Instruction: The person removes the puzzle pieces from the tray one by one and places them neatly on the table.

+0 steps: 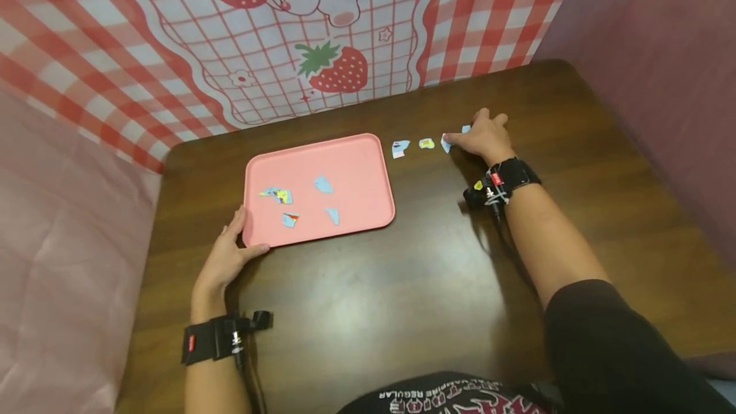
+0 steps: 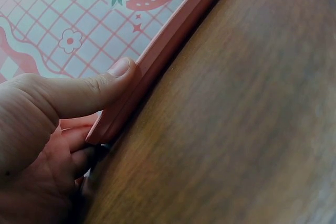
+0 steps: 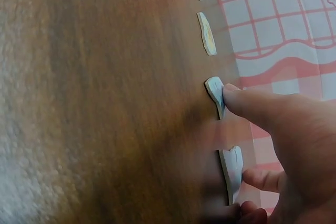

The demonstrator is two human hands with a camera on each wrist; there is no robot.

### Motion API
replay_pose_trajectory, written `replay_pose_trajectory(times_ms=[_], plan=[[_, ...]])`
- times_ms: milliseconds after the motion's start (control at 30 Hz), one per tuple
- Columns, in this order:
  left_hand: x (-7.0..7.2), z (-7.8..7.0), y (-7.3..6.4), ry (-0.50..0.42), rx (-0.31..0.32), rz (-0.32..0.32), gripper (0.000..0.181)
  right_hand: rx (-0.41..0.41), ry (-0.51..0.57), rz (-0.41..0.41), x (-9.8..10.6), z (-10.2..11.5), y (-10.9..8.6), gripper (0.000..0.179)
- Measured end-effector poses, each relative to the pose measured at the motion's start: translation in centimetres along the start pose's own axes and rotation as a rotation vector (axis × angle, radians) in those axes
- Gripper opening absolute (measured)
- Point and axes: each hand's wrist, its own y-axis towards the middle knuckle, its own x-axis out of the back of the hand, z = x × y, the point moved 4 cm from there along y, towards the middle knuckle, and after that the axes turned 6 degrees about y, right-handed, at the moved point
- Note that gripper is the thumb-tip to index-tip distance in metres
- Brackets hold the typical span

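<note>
On the brown wood-grain table (image 1: 356, 299), a row of four flat, irregular, pale-blue printed pieces runs to the right of the rounded rectangular pink tray (image 1: 356, 177). The right hand (image 1: 485, 137) is at the far end of that row, its thumb tip touching the white-edged pale-blue third piece (image 1: 446, 143), which lies just left of the hand. Thumb and fingers are spread apart; one finger is blurred in the right wrist view, and I cannot tell whether it touches anything. The pale-blue fourth piece (image 1: 466, 128), partly hidden in the head view, lies between thumb and fingers, just beside a bent finger. Farther left of the hand are the small yellow-centred second piece (image 1: 427, 144) and, nearest the tray, the blue-and-pink first piece (image 1: 400, 148).

The left hand (image 1: 224, 260) grips the tray at its near left corner, thumb on the near rim and fingers round the left end. Well inside the rim, to the right of this hand, lie a yellow-and-blue cluster of pieces (image 1: 282, 196), a red-marked blue piece (image 1: 290, 219) and two plain light-blue pieces (image 1: 323, 184), one near the middle and one toward the near rim
</note>
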Motion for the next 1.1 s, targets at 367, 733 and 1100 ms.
replay_pose_trajectory(times_ms=[367,733,1100], plan=[[0.3,0.4,0.0,-0.061,0.019,-0.013,0.096,-0.012,0.028,0.059,0.3,1.2,0.5,0.101],[1.3,0.3,1.0,-0.005,-0.001,0.003,0.100,0.016,0.085,-0.062,0.1,2.2,-0.3,0.087],[0.9,0.8,1.0,0.001,0.020,0.015,0.100,0.383,-0.082,-0.051,-6.2,10.9,-5.9,0.043]])
